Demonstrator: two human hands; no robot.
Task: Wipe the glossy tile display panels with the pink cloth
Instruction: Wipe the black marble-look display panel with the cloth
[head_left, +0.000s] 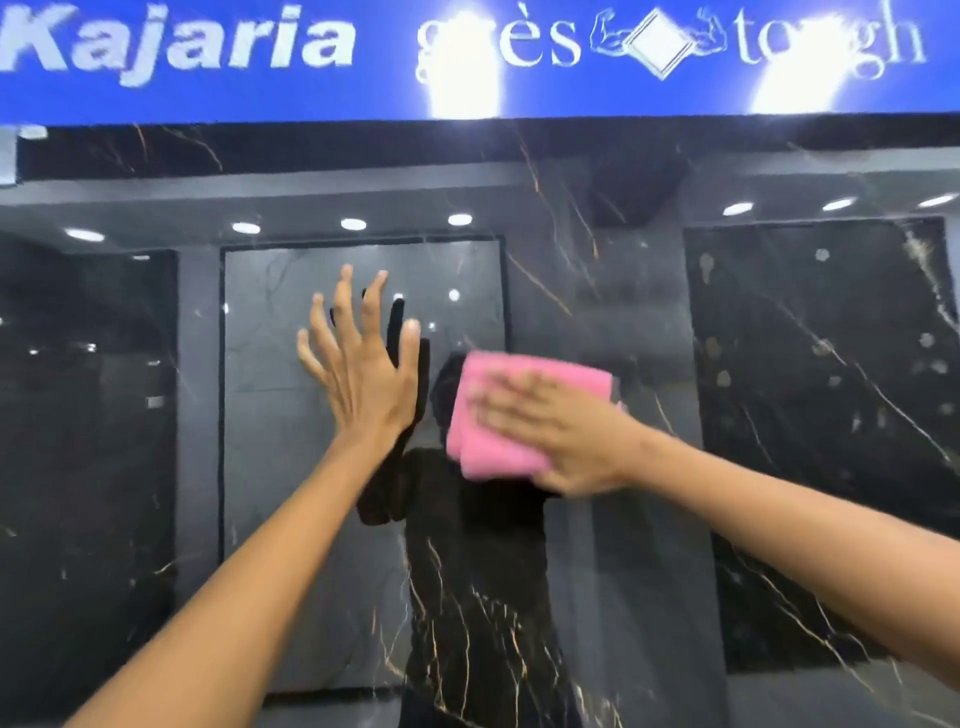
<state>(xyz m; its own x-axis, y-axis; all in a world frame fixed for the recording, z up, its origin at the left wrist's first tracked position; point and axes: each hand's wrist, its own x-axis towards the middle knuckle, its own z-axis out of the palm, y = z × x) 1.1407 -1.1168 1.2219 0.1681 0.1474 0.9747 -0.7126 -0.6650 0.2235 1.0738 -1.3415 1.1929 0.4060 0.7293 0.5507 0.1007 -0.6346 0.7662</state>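
I am viewing a tile showroom: blue "Kajaria" brand sign (467, 57) mounted above a glossy black marble display panel (623, 312).

The right hand (558, 431) is smeared by motion, so we cannot count its fingers, and it hides the right part of the pink cloth (498, 410). On the blue sign (208, 93), glare covers some letters and the picture's edge cuts the top. Both forearms leave the picture at the bottom. The face reflected in the glossy panel (597, 322) is hidden behind the cloth.
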